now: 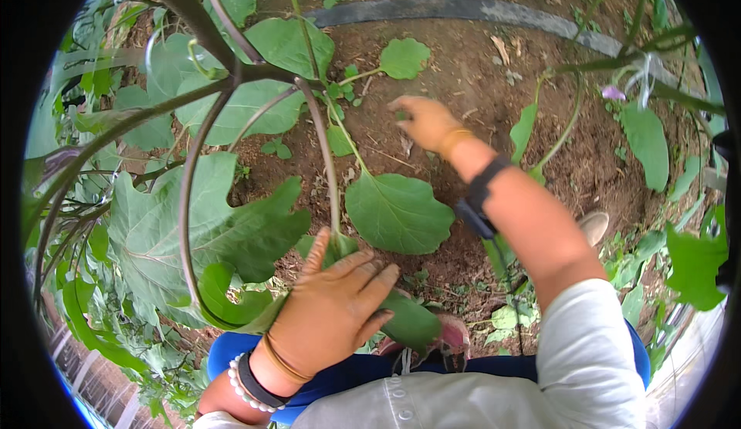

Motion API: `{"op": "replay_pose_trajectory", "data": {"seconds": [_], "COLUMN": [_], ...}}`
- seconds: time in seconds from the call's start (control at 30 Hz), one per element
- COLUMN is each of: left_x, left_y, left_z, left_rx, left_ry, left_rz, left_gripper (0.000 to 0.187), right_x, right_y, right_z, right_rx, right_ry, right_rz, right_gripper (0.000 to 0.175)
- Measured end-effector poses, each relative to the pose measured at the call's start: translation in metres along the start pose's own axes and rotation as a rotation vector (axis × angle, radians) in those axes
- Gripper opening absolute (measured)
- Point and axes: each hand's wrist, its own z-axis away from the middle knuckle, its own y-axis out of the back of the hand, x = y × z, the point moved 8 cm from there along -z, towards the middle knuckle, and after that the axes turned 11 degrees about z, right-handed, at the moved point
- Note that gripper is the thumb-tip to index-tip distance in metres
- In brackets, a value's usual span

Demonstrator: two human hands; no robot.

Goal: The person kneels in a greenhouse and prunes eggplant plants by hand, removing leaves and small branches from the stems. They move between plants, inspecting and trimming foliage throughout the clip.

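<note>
My left hand [341,307] lies palm down over the leaves of an eggplant plant, fingers spread. A purplish leaf stalk [324,163] runs down to its fingertips, and a leaf [414,320] shows from beneath the thumb side. What lies under the palm is hidden. Over the bare soil [457,87], my right hand [425,122] reaches out with bent fingers, slightly blurred. A small dark green bit [402,115] shows between its thumb and fingers; whether it is held is unclear. Between the hands spreads a broad green leaf [399,214].
The forked purple main stem [234,70] stands at upper left, with a large lobed leaf [173,232] below. A dark drip-irrigation tape [440,10] crosses the soil at the top. Another plant [642,134] with a purple flower [612,93] stands at right. A shoe [454,333] is below.
</note>
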Motion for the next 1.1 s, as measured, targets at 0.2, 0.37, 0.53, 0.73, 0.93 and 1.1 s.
{"op": "replay_pose_trajectory", "data": {"seconds": [0.2, 0.37, 0.53, 0.73, 0.93, 1.1], "left_x": [-0.006, -0.013, -0.02, -0.019, -0.026, -0.031], "left_y": [-0.004, -0.013, -0.009, -0.009, -0.004, -0.007], "left_z": [-0.006, -0.008, -0.01, -0.011, -0.008, -0.008], "left_rx": [-0.046, -0.111, -0.075, -0.07, -0.046, -0.07], "left_ry": [-0.006, -0.005, -0.012, 0.002, 0.016, 0.02], "left_rz": [0.054, 0.074, 0.086, 0.082, 0.14, 0.155], "left_gripper": [0.049, 0.052, 0.049, 0.049, 0.048, 0.047], "right_x": [-0.015, -0.011, -0.001, -0.011, -0.011, -0.008], "right_y": [-0.06, -0.064, -0.042, -0.086, -0.105, -0.092], "right_z": [-0.082, -0.093, -0.083, -0.096, -0.106, -0.109], "right_rx": [0.008, 0.111, 0.337, 0.103, 0.073, 0.083], "right_ry": [-0.096, -0.056, -0.151, -0.335, -0.251, -0.122], "right_rz": [0.323, 0.292, -0.145, -0.55, -0.709, -0.57], "right_gripper": [0.036, 0.027, 0.019, 0.034, 0.039, 0.039]}}
